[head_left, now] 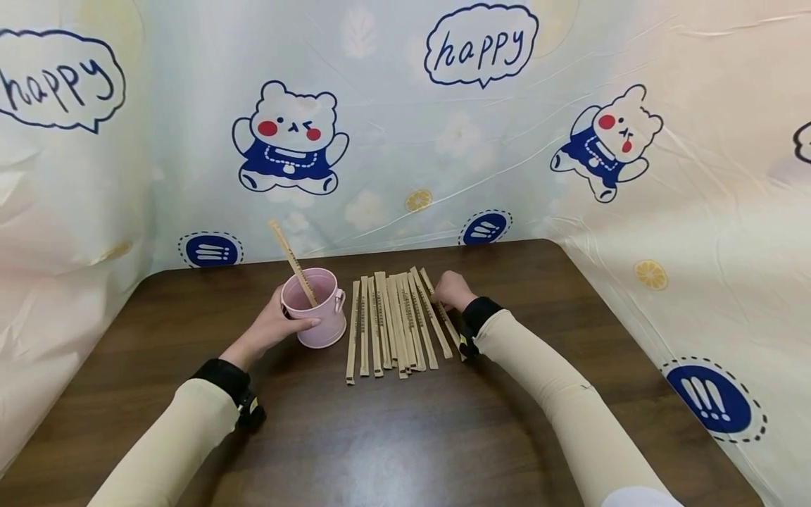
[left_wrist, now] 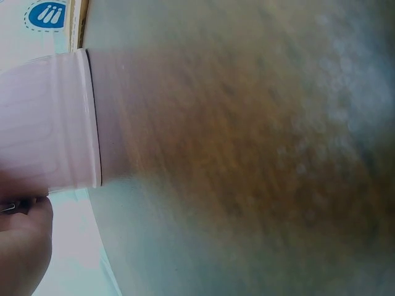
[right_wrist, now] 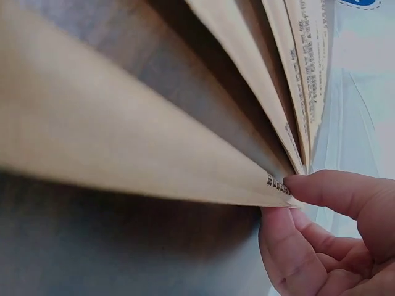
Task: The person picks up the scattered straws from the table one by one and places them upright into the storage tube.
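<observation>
left hand: grips the pink bucket from its left side, thumb laid across the near wall; other fingers mostly hidden behind it

right hand: pinches the end packet near its far tip, thumb to one side and fingertips to the other, plain in the right wrist view

bucket: left of the row, base down at the tabletop, mouth up; a small handle lug on its right side

leaning packet: one, inside the bucket, tilted with its top to the left and well above the rim

row of packets: slim, tan, papery, with dark print too small to read; laid side by side between bucket and right hand, some overlapping mid-row, those on the right slanting

end packet: rightmost of the lot, aslant, its near end by the right wristband; cannot tell whether any of it is clear of the tabletop

table: dark brown wood grain, a patch of glare at the near side

sleeves: pale cream on both arms, left one below a black left wristband

backdrop: pale sheet with bears, orange slices and "happy" in speech bubbles
</observation>
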`<action>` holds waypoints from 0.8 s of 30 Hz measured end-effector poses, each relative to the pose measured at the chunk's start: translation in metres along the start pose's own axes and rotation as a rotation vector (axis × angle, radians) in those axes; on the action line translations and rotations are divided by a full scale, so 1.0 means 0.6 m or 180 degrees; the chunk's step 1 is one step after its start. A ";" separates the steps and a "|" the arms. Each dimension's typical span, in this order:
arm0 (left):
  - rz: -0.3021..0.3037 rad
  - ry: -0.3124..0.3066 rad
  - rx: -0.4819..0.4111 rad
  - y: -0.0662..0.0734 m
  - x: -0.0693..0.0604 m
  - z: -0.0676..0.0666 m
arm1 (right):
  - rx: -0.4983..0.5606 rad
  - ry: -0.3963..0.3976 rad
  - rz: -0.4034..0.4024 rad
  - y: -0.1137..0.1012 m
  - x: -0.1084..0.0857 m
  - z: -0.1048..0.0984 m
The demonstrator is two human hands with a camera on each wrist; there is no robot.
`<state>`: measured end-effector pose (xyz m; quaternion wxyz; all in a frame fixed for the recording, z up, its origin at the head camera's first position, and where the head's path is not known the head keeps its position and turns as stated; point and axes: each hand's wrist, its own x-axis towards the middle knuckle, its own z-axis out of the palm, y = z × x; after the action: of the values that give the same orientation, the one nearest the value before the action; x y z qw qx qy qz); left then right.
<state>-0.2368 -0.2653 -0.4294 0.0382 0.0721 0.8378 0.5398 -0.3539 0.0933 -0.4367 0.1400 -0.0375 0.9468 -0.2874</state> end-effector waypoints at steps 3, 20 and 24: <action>-0.0008 0.0003 -0.0014 -0.002 0.001 0.000 | 0.0032 -0.0023 0.0024 0.002 0.002 -0.007; 0.0043 -0.0007 -0.0039 -0.004 0.003 -0.002 | 0.1250 0.0555 -0.0149 -0.013 -0.020 -0.093; 0.0052 -0.0006 -0.0038 -0.005 0.002 0.000 | 0.1570 0.0692 -0.0230 -0.019 -0.015 -0.105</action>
<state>-0.2384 -0.2665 -0.4321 0.0351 0.0793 0.8339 0.5451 -0.3637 0.1191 -0.3782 0.0321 -0.0050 0.8557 -0.5165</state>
